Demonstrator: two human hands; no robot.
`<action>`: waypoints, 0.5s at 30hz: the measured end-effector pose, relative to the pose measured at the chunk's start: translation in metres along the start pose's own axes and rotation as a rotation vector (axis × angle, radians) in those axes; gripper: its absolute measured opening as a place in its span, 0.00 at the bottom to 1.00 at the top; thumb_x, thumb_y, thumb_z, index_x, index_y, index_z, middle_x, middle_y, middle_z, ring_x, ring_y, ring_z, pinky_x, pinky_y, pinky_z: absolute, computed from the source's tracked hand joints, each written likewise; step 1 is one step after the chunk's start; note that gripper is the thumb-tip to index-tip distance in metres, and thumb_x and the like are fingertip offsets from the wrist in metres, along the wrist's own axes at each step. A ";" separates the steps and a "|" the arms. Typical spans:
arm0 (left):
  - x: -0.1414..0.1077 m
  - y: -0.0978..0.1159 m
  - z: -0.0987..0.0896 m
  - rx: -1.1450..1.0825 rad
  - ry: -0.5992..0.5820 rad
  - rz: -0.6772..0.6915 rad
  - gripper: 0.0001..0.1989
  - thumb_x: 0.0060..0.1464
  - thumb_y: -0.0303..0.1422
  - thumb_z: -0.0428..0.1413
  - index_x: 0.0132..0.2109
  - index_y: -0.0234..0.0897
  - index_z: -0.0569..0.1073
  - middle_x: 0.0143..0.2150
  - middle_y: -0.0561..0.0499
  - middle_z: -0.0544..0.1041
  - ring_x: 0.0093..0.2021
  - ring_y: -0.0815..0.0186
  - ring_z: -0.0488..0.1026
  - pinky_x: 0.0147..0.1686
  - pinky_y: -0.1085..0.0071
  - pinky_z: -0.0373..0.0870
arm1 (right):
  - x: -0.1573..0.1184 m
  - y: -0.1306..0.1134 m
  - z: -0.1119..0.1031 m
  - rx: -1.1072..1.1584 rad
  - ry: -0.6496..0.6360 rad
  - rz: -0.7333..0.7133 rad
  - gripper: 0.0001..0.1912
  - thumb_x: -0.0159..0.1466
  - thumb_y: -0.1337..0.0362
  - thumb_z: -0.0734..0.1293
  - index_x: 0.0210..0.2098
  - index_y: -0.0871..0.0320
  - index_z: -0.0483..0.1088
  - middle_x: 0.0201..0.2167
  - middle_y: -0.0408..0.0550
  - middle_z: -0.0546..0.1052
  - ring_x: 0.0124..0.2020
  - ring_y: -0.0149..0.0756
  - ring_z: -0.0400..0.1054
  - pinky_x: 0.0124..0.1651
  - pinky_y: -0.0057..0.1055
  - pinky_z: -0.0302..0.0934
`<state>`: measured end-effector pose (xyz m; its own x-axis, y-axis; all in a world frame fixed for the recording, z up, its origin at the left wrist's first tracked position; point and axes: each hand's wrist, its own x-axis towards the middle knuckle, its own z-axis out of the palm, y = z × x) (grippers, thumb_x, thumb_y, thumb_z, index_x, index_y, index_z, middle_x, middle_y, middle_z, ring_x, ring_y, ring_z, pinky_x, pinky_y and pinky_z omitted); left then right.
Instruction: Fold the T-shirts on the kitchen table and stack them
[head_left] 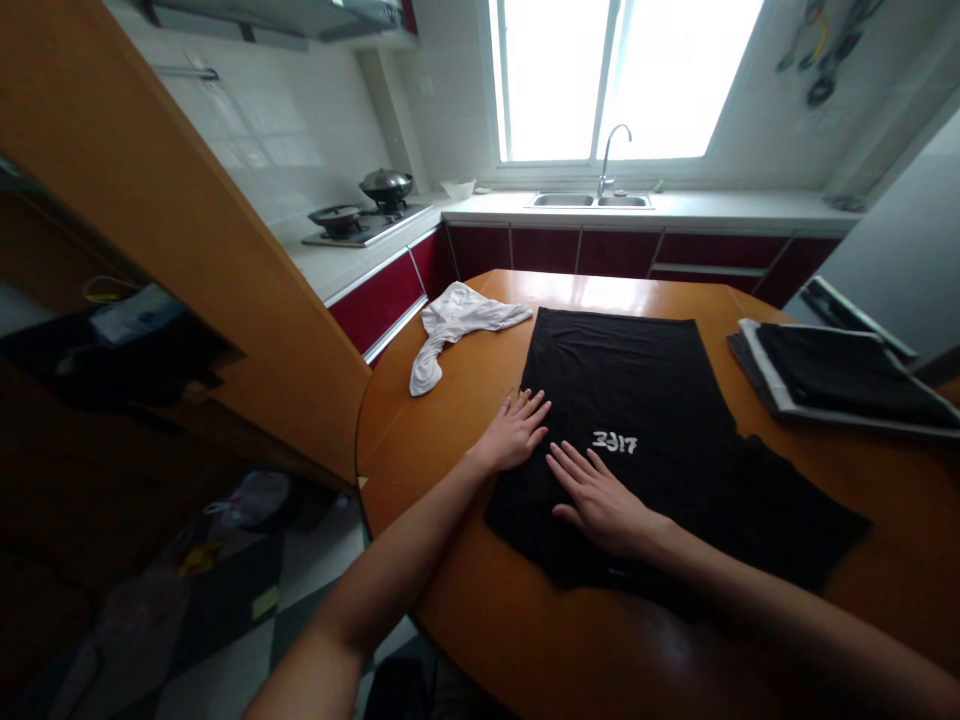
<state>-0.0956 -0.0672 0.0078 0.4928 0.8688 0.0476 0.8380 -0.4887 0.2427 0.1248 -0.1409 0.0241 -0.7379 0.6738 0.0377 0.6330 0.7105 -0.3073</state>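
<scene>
A black T-shirt (637, 375) lies spread on the wooden table (465, 560), its neck end toward me and a white "LIFE" print showing upside down. My left hand (516, 432) rests flat at the shirt's left edge, fingers spread. Just right of it, my right hand (600, 500) lies palm down on the shirt below the print, fingers extended. Neither hand grips anything. One sleeve of the shirt reaches out to the right; the near edge is partly hidden under my right forearm.
A crumpled white garment (465, 318) lies at the table's far left. Folded dark cloth (840, 370) is stacked at the right. Beyond are a stove with a wok (386, 185), a sink (562, 200) and a counter. An orange wooden panel (247, 270) stands left.
</scene>
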 end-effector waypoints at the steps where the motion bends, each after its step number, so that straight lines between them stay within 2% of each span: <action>1: 0.000 0.000 0.001 0.005 -0.004 -0.005 0.28 0.70 0.42 0.43 0.73 0.43 0.53 0.76 0.48 0.46 0.75 0.52 0.39 0.70 0.43 0.42 | -0.008 -0.001 0.001 0.017 -0.030 0.004 0.35 0.71 0.54 0.61 0.72 0.58 0.50 0.74 0.55 0.49 0.75 0.49 0.38 0.72 0.56 0.40; 5: 0.000 0.000 -0.002 -0.002 -0.004 -0.018 0.29 0.69 0.41 0.44 0.73 0.41 0.53 0.76 0.47 0.46 0.75 0.52 0.40 0.69 0.42 0.43 | -0.025 -0.002 -0.006 0.088 -0.051 -0.001 0.35 0.72 0.53 0.59 0.74 0.56 0.46 0.74 0.53 0.45 0.75 0.46 0.34 0.73 0.55 0.36; 11: -0.003 0.014 -0.011 0.028 0.144 0.068 0.27 0.69 0.34 0.43 0.72 0.39 0.54 0.75 0.47 0.52 0.75 0.60 0.43 0.71 0.50 0.42 | -0.036 -0.010 -0.011 0.130 -0.079 -0.013 0.36 0.71 0.52 0.61 0.73 0.59 0.49 0.74 0.56 0.45 0.75 0.46 0.36 0.73 0.57 0.33; 15: -0.005 0.026 -0.003 0.054 0.088 0.112 0.28 0.70 0.38 0.42 0.72 0.36 0.54 0.75 0.44 0.50 0.75 0.58 0.43 0.70 0.51 0.48 | -0.046 -0.023 -0.012 0.148 -0.046 -0.050 0.34 0.70 0.53 0.62 0.70 0.60 0.55 0.73 0.58 0.51 0.74 0.46 0.40 0.73 0.56 0.33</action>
<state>-0.0772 -0.0837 0.0167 0.5637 0.8109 0.1571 0.7914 -0.5846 0.1784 0.1469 -0.1854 0.0411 -0.7797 0.6260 0.0144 0.5564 0.7032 -0.4427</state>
